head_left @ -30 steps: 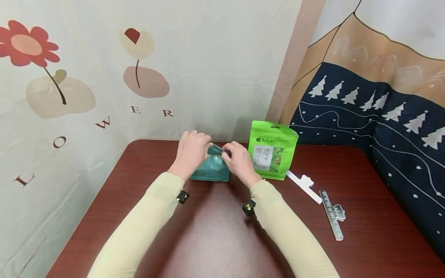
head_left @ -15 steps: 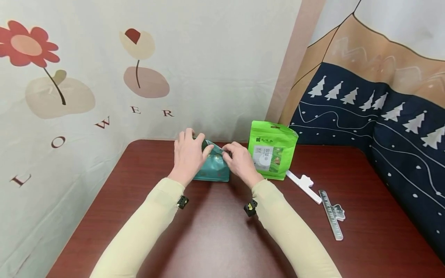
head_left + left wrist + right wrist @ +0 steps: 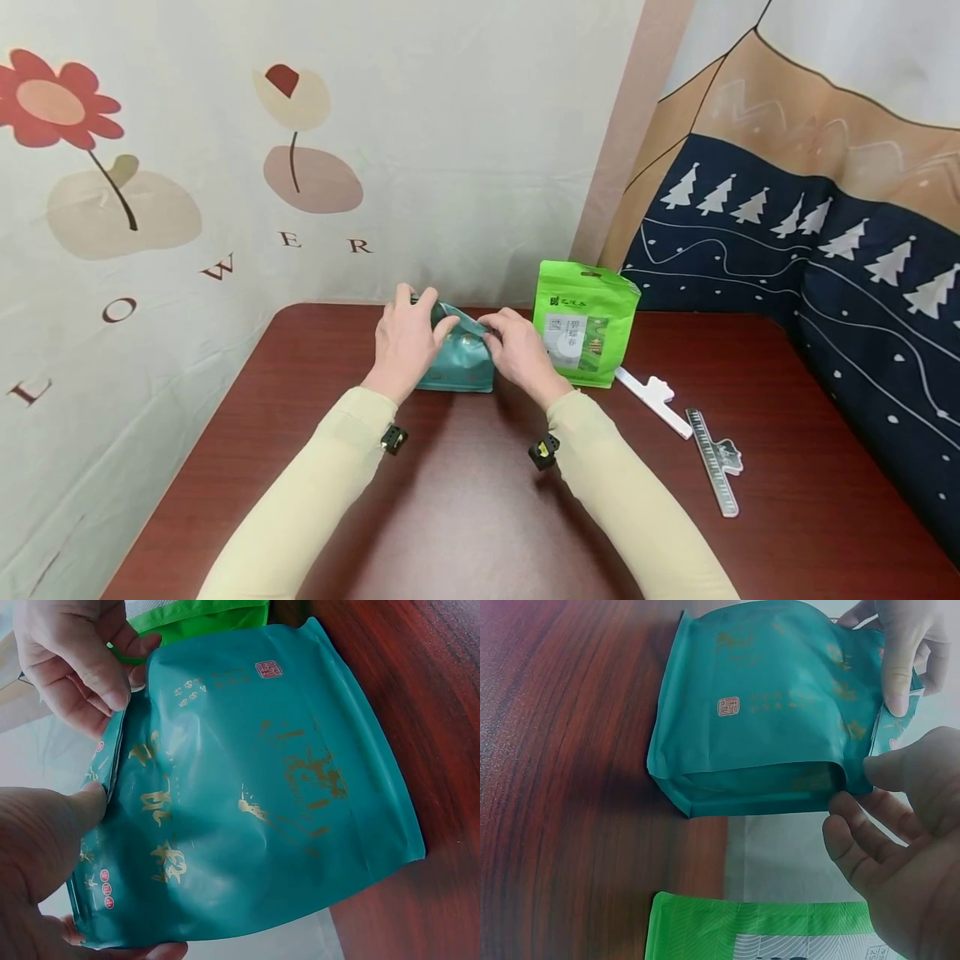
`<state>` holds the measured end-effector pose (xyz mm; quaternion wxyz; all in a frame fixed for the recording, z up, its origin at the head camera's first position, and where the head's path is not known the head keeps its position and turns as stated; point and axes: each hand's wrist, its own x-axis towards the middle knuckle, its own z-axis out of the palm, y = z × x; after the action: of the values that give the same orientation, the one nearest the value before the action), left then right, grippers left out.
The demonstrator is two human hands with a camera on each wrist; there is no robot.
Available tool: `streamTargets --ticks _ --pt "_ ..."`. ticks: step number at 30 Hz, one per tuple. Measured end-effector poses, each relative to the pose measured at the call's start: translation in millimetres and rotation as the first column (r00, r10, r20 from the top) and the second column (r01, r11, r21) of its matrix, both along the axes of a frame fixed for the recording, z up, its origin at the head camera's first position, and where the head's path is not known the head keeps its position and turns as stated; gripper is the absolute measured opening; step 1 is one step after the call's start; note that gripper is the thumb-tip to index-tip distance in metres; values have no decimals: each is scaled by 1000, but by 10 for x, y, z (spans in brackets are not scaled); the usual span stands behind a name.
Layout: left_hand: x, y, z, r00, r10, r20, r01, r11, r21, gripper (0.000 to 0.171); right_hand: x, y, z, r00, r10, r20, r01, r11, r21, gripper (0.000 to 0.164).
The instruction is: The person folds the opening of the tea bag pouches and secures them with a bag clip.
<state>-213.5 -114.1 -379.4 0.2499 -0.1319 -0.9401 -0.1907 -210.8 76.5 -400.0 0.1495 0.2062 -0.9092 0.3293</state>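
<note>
While a teal pouch [image 3: 459,367] stands, left grip [image 3: 407,343] clasps its folded top, right grip [image 3: 519,346] pinches one end

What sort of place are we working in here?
Probably an indoor corner dressed with printed hangings, perhaps for recording: a reddish-brown table stands before a wrinkled, pale flower-print cloth, and a navy tree-print cloth covers the right side.
</note>
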Motion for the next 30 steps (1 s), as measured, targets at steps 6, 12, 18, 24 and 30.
streamTargets --ticks 6,12,18,24,30 --pt "3 -7 6 1000 3 20 -3 1000 4 42 28 18 -10 1000 2 -2 -2 1000 -16 26" --pt "-9 -10 6 1000 1 25 -1 1000 7 42 49 47 -17 1000 -4 -18 4 999 -44 28" --pt "-13 -16 -2 1000 3 16 -3 1000 1 41 68 79 -27 999 -4 -38 1 998 -64 28" --pt "-26 -16 -10 1000 10 1 -10 1000 -9 41 92 112 -26 1000 -8 -19 7 999 -48 29" --pt "-32 -16 -10 1000 11 -1 -11 1000 -16 42 137 169 -6 1000 0 31 2 999 -40 31"
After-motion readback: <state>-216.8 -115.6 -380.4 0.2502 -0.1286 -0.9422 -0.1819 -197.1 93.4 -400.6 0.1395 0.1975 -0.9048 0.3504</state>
